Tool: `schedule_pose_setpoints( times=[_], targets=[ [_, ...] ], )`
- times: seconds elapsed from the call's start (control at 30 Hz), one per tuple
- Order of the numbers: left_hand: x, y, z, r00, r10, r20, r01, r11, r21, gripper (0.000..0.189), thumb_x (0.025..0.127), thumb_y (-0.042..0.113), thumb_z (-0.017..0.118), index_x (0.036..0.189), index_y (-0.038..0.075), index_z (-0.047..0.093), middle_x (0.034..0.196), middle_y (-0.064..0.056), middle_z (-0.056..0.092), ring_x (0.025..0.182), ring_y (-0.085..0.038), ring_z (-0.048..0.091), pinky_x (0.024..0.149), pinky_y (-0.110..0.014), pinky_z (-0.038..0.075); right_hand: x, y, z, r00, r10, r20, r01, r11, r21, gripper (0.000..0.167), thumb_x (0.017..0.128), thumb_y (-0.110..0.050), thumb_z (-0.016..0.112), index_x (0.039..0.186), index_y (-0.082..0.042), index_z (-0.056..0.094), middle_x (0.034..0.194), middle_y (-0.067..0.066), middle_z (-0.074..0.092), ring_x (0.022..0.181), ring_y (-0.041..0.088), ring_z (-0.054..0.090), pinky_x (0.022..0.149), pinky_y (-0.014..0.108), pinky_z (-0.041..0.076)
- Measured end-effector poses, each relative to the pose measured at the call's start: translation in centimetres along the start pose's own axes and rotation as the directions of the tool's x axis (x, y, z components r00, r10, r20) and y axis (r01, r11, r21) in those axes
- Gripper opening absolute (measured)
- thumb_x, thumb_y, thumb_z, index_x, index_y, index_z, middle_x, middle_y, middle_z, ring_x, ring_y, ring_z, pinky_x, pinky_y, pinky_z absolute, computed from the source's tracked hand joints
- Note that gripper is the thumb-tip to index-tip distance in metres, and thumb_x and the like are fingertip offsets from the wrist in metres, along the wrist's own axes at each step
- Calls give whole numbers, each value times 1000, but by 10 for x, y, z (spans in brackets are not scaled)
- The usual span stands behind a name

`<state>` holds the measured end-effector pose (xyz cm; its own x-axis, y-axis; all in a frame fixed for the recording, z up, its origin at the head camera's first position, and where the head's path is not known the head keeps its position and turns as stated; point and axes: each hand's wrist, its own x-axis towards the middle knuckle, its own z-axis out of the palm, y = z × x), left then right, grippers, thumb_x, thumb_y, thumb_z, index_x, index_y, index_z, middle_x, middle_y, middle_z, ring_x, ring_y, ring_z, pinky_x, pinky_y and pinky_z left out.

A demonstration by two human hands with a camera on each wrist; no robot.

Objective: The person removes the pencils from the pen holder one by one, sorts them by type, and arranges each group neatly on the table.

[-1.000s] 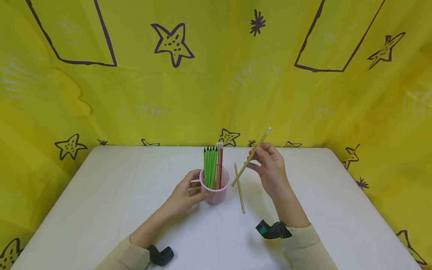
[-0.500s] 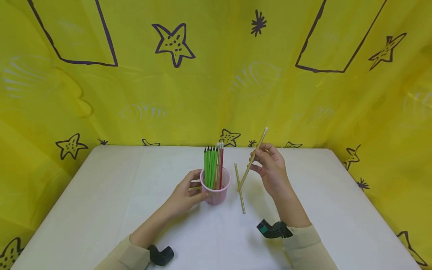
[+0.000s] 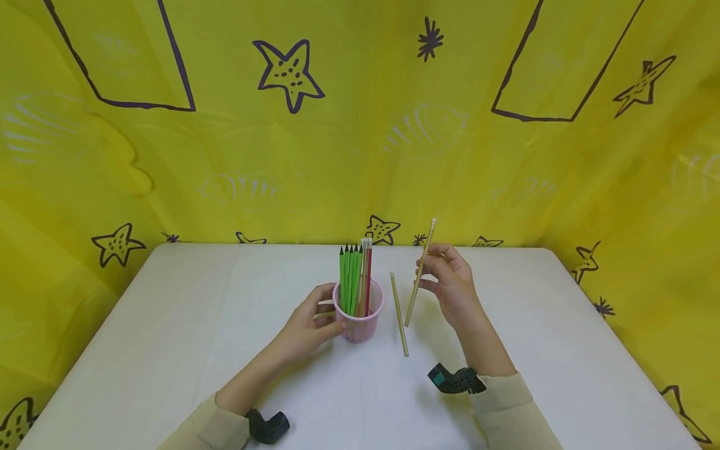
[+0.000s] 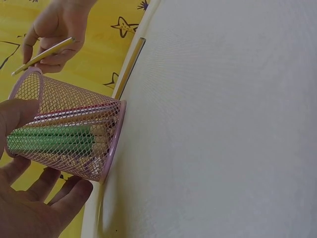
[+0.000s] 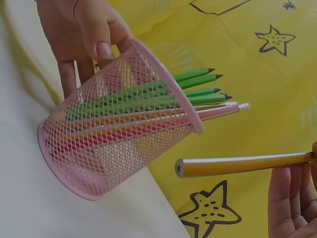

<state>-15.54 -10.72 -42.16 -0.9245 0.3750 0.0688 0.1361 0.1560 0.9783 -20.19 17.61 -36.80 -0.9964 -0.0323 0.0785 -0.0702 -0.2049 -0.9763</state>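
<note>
My left hand (image 3: 306, 325) grips the pink mesh pencil cup (image 3: 360, 328) from its left side, thumb in front. Inside the cup stand several green pencils (image 3: 349, 281) with dark tips up, plus a red pencil (image 3: 369, 281) and light brown ones with white erasers. Between thumb and fingers, my right hand (image 3: 454, 287) pinches a gold-coloured pencil (image 3: 412, 303), eraser up and slightly tilted, to the right of the cup. Its blunt lower end shows in the right wrist view, apart from the cup. Another gold-coloured pencil (image 3: 400, 314) lies on the table between cup and right hand.
A white-covered table (image 3: 169, 337) spreads under both hands. Behind it and at both sides hangs a yellow curtain (image 3: 349, 156) with starfish drawings. Black devices (image 3: 269, 426) are strapped at both wrists.
The pencil in my right hand has swung more upright, its lower end moving right and down, past the pencil on the table. The left hand and cup stay put.
</note>
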Motion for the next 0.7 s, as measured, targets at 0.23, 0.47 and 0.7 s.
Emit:
schedule_pose_setpoints(
  times=[0.23, 0.47, 0.7],
  targets=[
    [0, 0, 0, 1000, -9, 0, 9, 1000, 12, 67, 90, 12, 74, 147, 15, 38, 144, -15, 48, 128, -36, 54, 108, -47, 47, 4, 7, -3, 999, 42, -17, -43, 996, -73, 11, 100, -7, 52, 111, -6, 52, 87, -2, 62, 77, 13, 60, 66, 25, 58],
    [0, 0, 0, 1000, -7, 0, 7, 1000, 13, 67, 90, 11, 74, 147, 14, 39, 144, -15, 49, 128, -37, 54, 107, -46, 48, 6, 14, -7, 994, 105, -42, -111, 975, -193, 19, 98, -9, 56, 116, -6, 52, 87, -4, 64, 80, 13, 62, 68, 26, 58],
    [0, 0, 0, 1000, -18, -4, 18, 1000, 14, 67, 90, 12, 74, 147, 15, 39, 144, -14, 49, 128, -36, 54, 106, -44, 49, 6, 20, -8, 993, 115, -3, -111, 956, -270, 24, 99, -12, 57, 119, 0, 52, 85, -3, 63, 80, 13, 61, 70, 28, 59]
  ],
)
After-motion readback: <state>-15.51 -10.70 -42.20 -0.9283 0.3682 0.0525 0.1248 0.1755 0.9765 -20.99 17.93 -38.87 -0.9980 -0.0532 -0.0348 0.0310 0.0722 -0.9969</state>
